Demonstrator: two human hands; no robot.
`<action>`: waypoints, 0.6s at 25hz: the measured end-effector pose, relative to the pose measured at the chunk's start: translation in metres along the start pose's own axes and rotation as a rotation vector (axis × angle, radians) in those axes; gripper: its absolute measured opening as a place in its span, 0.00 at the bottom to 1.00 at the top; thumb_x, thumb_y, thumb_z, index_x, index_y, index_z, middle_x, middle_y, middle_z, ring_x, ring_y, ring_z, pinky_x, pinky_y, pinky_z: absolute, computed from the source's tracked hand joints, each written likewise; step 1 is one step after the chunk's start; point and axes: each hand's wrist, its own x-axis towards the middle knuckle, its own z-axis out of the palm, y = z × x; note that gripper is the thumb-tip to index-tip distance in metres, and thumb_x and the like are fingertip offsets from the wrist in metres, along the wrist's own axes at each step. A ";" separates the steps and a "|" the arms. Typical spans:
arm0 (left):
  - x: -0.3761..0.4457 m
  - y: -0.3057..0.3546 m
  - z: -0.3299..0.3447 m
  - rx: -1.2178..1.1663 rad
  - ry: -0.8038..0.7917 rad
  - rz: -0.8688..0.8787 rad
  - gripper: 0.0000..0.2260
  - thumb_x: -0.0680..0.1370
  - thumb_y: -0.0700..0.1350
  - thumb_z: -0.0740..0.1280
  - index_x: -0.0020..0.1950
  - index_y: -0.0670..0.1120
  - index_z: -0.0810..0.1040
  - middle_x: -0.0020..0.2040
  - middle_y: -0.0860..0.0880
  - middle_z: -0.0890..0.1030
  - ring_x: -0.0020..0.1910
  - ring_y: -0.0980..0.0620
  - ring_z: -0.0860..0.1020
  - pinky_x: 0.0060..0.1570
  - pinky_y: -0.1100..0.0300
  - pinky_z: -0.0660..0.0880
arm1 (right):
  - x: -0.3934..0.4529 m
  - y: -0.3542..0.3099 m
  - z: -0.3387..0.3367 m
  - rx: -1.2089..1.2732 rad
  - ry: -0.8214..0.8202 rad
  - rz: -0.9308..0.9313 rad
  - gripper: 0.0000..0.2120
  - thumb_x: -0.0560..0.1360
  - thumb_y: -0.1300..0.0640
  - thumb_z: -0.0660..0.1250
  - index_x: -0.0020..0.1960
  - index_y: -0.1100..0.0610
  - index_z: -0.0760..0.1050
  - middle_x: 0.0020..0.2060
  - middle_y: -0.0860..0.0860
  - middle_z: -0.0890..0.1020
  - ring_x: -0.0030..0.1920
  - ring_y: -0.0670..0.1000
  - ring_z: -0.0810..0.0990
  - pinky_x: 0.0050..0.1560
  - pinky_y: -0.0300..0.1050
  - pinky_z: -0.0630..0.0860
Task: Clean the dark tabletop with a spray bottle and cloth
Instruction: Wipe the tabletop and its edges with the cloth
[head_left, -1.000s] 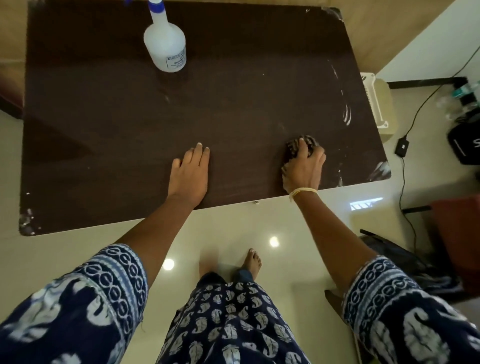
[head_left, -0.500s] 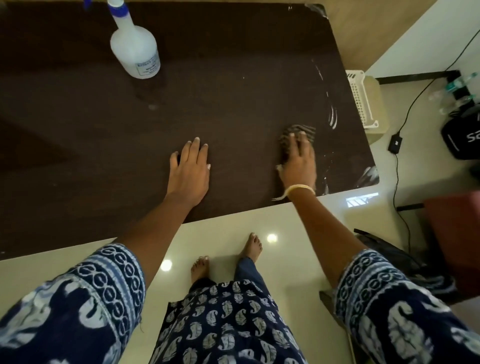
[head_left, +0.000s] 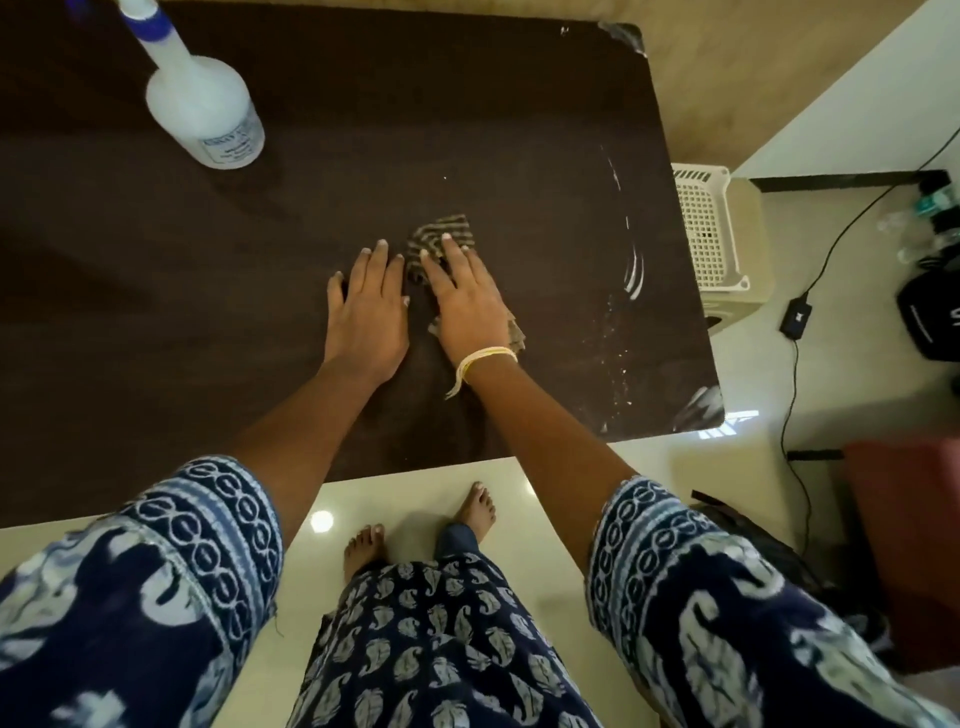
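The dark brown tabletop (head_left: 260, 322) fills the upper left of the head view. A striped brown cloth (head_left: 441, 236) lies on it near the middle. My right hand (head_left: 467, 296) presses flat on the cloth with straight fingers and covers most of it. My left hand (head_left: 366, 312) rests flat on the bare tabletop just left of the cloth, almost touching my right hand. A white spray bottle (head_left: 205, 111) with a blue collar stands upright at the far left of the table. Wet streaks (head_left: 634, 270) and droplets glisten near the table's right edge.
A white perforated basket (head_left: 709, 228) sits on a beige box beside the table's right edge. A black cable with an adapter (head_left: 795, 317) runs across the pale floor at the right. My bare feet (head_left: 415, 525) stand at the table's near edge.
My right hand has slid the cloth leftward and farther onto the table, away from the wet right edge, ending beside my left hand. The left hand stays flat.
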 end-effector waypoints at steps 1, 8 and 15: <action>0.007 0.005 0.000 0.008 -0.002 -0.007 0.23 0.84 0.47 0.53 0.78 0.42 0.58 0.79 0.43 0.56 0.78 0.45 0.54 0.73 0.41 0.55 | 0.009 0.022 -0.003 -0.003 0.004 0.035 0.34 0.74 0.61 0.69 0.77 0.53 0.61 0.78 0.55 0.57 0.76 0.59 0.56 0.76 0.53 0.56; 0.037 0.044 0.002 -0.009 -0.028 -0.056 0.23 0.84 0.47 0.53 0.79 0.43 0.55 0.80 0.44 0.54 0.79 0.45 0.52 0.75 0.41 0.55 | -0.014 0.193 -0.057 0.067 0.121 0.537 0.36 0.72 0.64 0.72 0.76 0.52 0.63 0.77 0.53 0.59 0.76 0.58 0.56 0.76 0.55 0.58; 0.050 0.033 -0.008 -0.056 0.028 -0.097 0.23 0.83 0.45 0.57 0.77 0.43 0.60 0.79 0.43 0.58 0.77 0.45 0.57 0.69 0.43 0.63 | 0.052 0.077 -0.039 0.237 0.168 0.184 0.39 0.67 0.63 0.76 0.75 0.52 0.64 0.76 0.55 0.60 0.76 0.57 0.57 0.75 0.50 0.57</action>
